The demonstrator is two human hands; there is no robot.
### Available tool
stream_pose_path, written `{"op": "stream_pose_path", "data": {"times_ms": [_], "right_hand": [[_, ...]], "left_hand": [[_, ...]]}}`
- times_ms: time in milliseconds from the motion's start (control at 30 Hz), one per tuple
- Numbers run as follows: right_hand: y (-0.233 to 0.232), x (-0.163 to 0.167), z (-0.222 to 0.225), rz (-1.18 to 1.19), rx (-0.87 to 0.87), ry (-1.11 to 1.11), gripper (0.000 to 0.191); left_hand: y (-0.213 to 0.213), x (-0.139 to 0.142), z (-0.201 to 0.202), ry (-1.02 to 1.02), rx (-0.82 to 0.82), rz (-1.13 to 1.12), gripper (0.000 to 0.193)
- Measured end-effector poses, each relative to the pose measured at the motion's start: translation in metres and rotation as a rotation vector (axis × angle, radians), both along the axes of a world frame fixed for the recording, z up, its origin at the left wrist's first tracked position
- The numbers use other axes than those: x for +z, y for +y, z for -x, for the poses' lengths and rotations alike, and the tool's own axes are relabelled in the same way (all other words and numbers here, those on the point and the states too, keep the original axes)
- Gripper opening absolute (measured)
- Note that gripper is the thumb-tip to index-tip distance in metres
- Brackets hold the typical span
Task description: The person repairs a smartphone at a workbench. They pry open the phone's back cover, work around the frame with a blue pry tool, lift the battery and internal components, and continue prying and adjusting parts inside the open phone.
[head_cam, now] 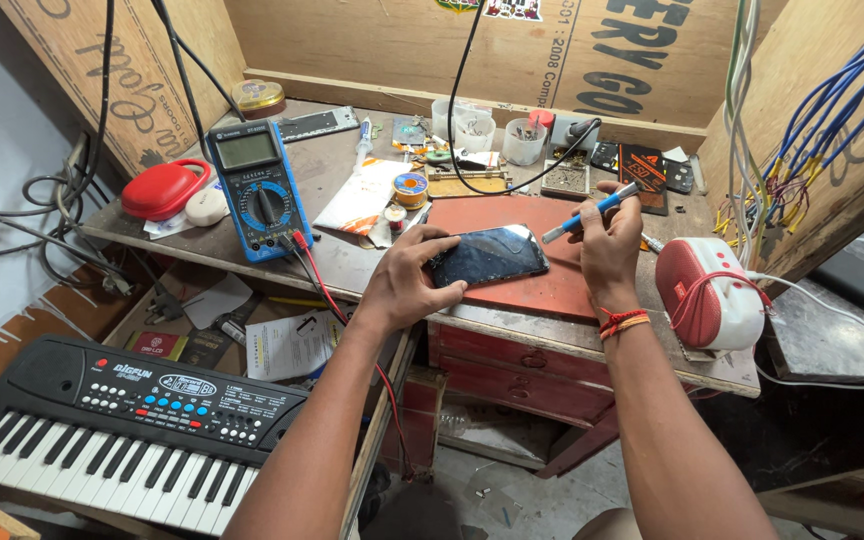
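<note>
From the head camera, looking down over the cluttered tabletop (352,262), the person's left hand (407,278) is curled around the near left end of a dark smartphone (488,256), fingers over its top edge and thumb along the lower edge, pinning it flat. The smartphone lies face up on a reddish-brown work mat (532,290) in the middle of the tabletop, angled slightly. The right hand (609,245) is closed around a blue-handled screwdriver (592,211), held like a pen, its metal tip pointing down toward the smartphone's upper right corner; whether the tip touches the glass I cannot tell. A red and orange thread band (622,321) circles that wrist.

To the left stands a blue multimeter (258,188), propped up, its red and black leads trailing off the front edge. Beyond it sits a red oval case (164,188). Just right of the right hand rests a red and white portable speaker (709,292). Below the tabletop on the left lies a black electronic keyboard (117,420).
</note>
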State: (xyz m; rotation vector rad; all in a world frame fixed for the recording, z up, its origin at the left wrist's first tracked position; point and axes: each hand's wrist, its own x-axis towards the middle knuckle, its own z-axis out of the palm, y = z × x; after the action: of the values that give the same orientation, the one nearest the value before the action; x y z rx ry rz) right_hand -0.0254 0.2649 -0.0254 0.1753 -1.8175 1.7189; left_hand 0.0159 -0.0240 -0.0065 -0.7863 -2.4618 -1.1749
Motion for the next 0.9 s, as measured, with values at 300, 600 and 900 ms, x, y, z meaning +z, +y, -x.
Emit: {"op": "stream_pose_path", "data": {"times_ms": [300,600,900], "right_hand": [[-0.0040,0.0038,-0.0031,-0.039,0.017,-0.072,0.029],[-0.0041,0.0020,-0.0014,-0.024,0.011,0.012,0.026],[-0.0054,0.0030,-0.0011,0.019,-0.020,0.039,0.025]], "left_hand": [[-0.0011,0.0002,-0.0001,0.028,-0.017,-0.020,0.060],[-0.0021,-0.0001,-0.0006,-0.005,-0.005,-0.020,0.060],[-0.0023,-0.0005,-0.0003,-0.011,0.003,-0.011,0.061]]}}
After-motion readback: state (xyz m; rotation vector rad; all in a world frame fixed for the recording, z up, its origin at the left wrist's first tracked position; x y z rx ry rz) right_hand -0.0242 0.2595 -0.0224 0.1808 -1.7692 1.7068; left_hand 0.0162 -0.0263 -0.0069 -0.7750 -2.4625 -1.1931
